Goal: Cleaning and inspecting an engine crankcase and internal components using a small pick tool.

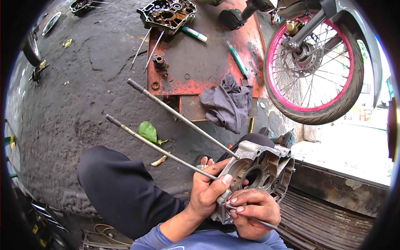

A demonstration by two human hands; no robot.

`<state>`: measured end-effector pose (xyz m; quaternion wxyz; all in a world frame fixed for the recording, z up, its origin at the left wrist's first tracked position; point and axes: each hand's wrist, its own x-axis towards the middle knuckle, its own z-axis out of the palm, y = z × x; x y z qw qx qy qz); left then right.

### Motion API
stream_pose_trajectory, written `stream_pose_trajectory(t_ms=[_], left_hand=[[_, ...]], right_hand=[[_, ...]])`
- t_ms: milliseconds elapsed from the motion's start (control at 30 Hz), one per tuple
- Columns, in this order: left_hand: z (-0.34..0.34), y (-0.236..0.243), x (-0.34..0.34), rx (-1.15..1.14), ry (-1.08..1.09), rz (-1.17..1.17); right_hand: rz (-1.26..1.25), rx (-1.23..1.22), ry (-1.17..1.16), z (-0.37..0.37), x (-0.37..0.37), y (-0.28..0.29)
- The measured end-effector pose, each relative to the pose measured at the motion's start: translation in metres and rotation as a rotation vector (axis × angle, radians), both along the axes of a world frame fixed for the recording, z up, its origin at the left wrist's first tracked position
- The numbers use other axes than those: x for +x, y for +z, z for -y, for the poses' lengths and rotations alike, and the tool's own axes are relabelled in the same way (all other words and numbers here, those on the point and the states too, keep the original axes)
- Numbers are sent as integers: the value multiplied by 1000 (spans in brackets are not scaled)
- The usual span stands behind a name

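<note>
Metal casing (246, 166) held over our lap, its openings facing up toward us, well apart from the near edge of the red platform (166, 86). Our left hand (208, 189) grasps the casing's left edge, thumb pressed along the rim, the other fingers mostly hidden behind. Our right hand (256, 210) has its fingers pinched round a thin rod (263, 223) at the casing's lower edge; we cannot tell whether the rod's tip touches metal.

Two long studs, an upper stud (187, 119) and a lower stud (160, 146), run out from the casing to the upper left, over the floor (106, 89); we find broad room there, left of the platform, with a green leaf (148, 131) beneath.

Grey cloth (229, 102) slumps over the platform's near edge, narrowing the gap ahead of us. Small ring (155, 85) near its near left corner; second casing (166, 14) toward the far left corner; teal-handled tool (238, 60) nearer the right edge. Beyond that edge we note a pink-rimmed wheel (273, 62).
</note>
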<state>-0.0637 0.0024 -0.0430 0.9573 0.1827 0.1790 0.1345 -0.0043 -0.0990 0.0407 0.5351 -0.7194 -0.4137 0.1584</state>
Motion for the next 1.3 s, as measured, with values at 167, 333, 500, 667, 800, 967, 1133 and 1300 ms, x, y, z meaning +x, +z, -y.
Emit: stream_pose_trajectory(t_ms=[167, 333, 500, 667, 800, 967, 1133, 1300], left_hand=[[1, -1, -1, 2, -15, -11], [-1, -2, 0, 23, -21, -29], [-5, -2, 2, 67, -78, -75], [-5, 0, 5, 44, -84, -74], [-6, -3, 4, 50, -82, -63], [-6, -4, 3, 73, -89, -78], [-6, -3, 4, 71, -89, -82], [-5, 1, 3, 3, -60, -46]], right_hand=[[5, 8, 38, 0, 1, 0], [83, 87, 110, -1, 5, -8], [73, 51, 142, -4, 8, -5], [-210, 131, 149, 2, 15, -9], [-297, 46, 221, -4, 28, 0], [-416, -98, 206, -5, 33, 7], [-280, -7, 135, -8, 21, 2], [-138, 146, -121, -11, 3, -7]])
